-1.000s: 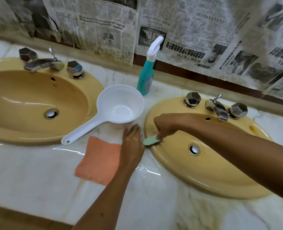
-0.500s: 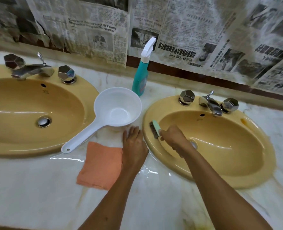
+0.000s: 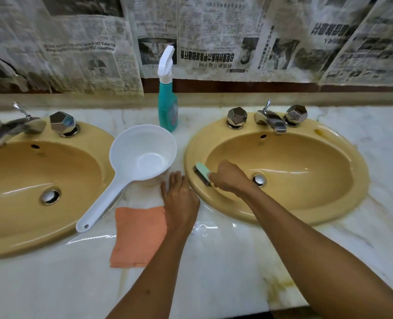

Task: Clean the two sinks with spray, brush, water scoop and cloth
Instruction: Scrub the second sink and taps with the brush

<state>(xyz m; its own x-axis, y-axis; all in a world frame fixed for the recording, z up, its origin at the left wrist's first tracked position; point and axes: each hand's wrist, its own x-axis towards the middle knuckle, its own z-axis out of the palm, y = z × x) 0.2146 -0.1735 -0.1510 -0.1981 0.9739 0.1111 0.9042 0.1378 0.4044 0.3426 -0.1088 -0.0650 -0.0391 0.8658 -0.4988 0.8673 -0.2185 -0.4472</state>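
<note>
1. Since half a second before, the right hand (image 3: 228,177) and its brush (image 3: 202,173) had barely shifted, the bristles again on the left rim of the right sink (image 3: 329,203).
2. The right hand gripped the brush handle.
3. The left hand (image 3: 180,203) lay flat with straight fingers on the counter (image 3: 214,261), just left of that sink.
4. The cloth (image 3: 138,236), scoop (image 3: 142,153) and spray bottle (image 3: 167,107) stood left of that sink, with the left sink (image 3: 41,180) farther left.
</note>
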